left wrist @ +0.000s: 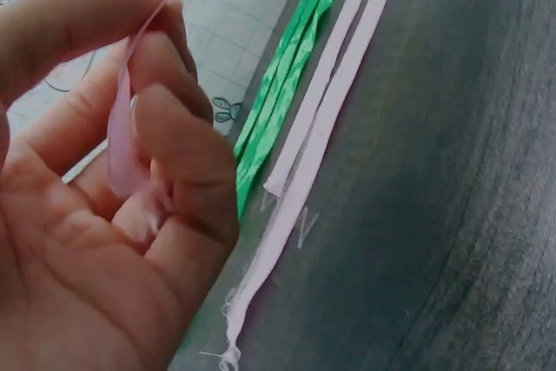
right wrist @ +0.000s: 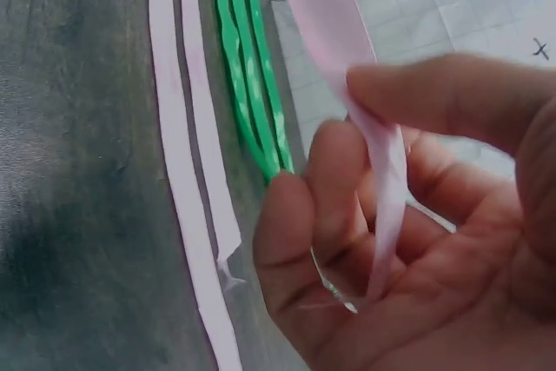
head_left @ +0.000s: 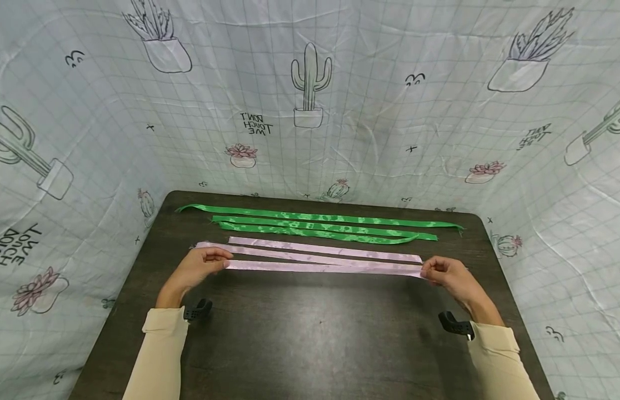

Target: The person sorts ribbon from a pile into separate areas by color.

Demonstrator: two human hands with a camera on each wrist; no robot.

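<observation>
A pale pink ribbon (head_left: 290, 268) stretches taut and nearly straight between the two hands. The left hand (head_left: 202, 266) pinches its left end between thumb and fingers, and the tail hangs into the palm in the left wrist view. At the other end, the right hand (head_left: 446, 276) pinches the ribbon (right wrist: 334, 15), whose tail likewise drops into the palm. Two more pink ribbons lie just behind on the table: a rear one (head_left: 320, 249) and a slanting one (head_left: 270, 254) that the held ribbon partly covers in the head view. Frayed threads show at the slanting ribbon's left end (left wrist: 234, 327).
Several green ribbons (head_left: 320, 217) lie side by side toward the back of the dark wooden table (head_left: 310, 344). A pale grid-patterned cloth (head_left: 360, 150) with cactus drawings hangs around the back and sides. Black wrist straps (head_left: 455, 324) sit on both arms.
</observation>
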